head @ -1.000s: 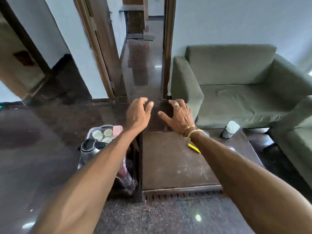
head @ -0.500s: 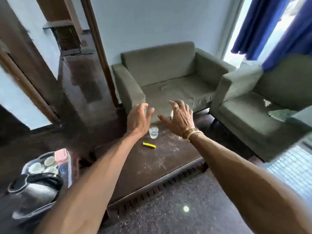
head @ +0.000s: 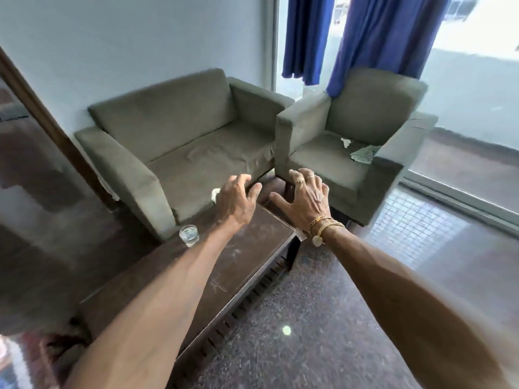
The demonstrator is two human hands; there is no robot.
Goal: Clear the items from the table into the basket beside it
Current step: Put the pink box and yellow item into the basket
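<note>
A dark brown low table (head: 252, 254) runs from lower left to the middle. A small clear glass (head: 189, 235) stands near its far left edge. A pale green-white object (head: 215, 193) peeks out behind my left hand at the table's far side. My left hand (head: 237, 202) hovers above the far end of the table, fingers loosely spread, holding nothing. Over the table's far right corner hovers my right hand (head: 304, 202), fingers spread and empty, with gold bangles at the wrist. The basket is out of view; only a blurred edge shows at the bottom left.
A green two-seat sofa (head: 179, 141) stands behind the table and a green armchair (head: 356, 147) to its right, with paper scraps (head: 362, 154) on the seat. Blue curtains (head: 365, 35) hang by the window. Speckled floor lies in front of the table.
The view has swung to the right: the basket with the kettle and cups has left the frame, and the armchair and curtains have come in. Both hands stay outstretched and empty. The yellow item is hidden now.
</note>
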